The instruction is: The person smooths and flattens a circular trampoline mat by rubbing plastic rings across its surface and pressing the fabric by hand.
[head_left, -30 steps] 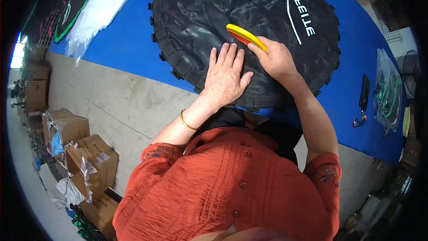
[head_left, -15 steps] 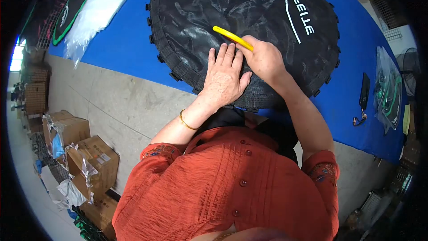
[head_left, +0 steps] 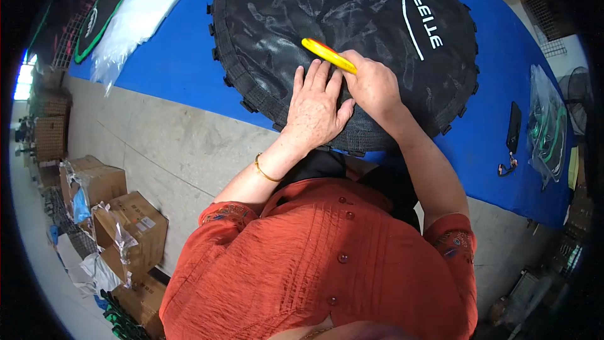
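A round black mesh mat point(head_left: 377, 19) with tabs along its rim and white lettering lies on the blue table. My left hand point(head_left: 314, 110) rests flat on its near part, fingers stretched out. Just to the right, my right hand point(head_left: 374, 91) is wrapped around a slim yellow tool point(head_left: 326, 55) with a reddish strip on its upper side. The tool points left, above my left fingertips. Its exact kind and the end inside my fist cannot be made out.
The blue table point(head_left: 163, 75) carries clear plastic bags point(head_left: 141, 22) at left and a bagged green-edged item point(head_left: 548, 126) at right. Near that bag lies a black phone-like object point(head_left: 514, 127) with a small charm. Cardboard boxes point(head_left: 141, 226) stand on the floor at left.
The yellow tool has rolled slightly in my right hand, so its broader face and reddish strip now show. Both hands stay almost in the same place.
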A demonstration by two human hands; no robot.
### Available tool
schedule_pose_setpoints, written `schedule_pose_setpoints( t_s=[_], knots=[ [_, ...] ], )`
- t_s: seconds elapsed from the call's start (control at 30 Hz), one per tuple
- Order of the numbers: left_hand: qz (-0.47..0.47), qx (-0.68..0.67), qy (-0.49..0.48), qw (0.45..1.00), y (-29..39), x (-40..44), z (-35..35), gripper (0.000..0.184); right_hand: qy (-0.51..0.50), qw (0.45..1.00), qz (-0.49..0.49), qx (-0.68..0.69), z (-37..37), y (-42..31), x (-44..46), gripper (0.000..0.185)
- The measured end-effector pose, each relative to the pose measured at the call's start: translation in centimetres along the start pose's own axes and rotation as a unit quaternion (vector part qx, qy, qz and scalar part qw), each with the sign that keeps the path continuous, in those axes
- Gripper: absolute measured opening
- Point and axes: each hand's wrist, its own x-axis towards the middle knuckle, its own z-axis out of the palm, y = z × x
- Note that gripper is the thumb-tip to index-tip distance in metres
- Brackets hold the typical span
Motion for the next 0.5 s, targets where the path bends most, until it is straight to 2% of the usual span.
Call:
schedule_pose_setpoints(
  t_s=[0.4, 0.5],
  knots=[
    [-0.004, 0.019, 0.017, 1.000, 0.1, -0.1, 0.3, 0.067, 0.010, 0.999, 0.013, -0.033, 0.0, 0.3, 1.4, 0.020],
    [0.000, 0.014, 0.018, 1.000, 0.3, 0.2, 0.4, 0.068, 0.016, 0.998, 0.032, -0.058, -0.3, 1.8, 1.3, 0.024]
  ],
)
